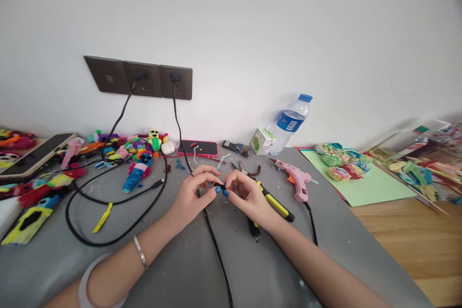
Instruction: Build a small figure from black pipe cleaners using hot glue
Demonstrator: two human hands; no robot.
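Centrally in the head view, the left hand (197, 193) and right hand (250, 197) meet above the gray bench (173, 274), both pinching a small black piece (221, 186). Yellow-and-black pliers (277, 205) lie partly behind the right hand, a pink glue gun (299, 180) rests farther right, and a black cable (216, 245) passes beneath the left hand.

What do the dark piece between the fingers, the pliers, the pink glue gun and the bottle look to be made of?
Dark piece: unclear; too small and mostly covered.
Pliers: likely metal toward the grey front, with plastic or rubber over the yellow-and-black rear.
Glue gun: probably smooth hard plastic, judging by its even pink, moulded-looking body.
Bottle: apparently clear plastic, thin and see-through.
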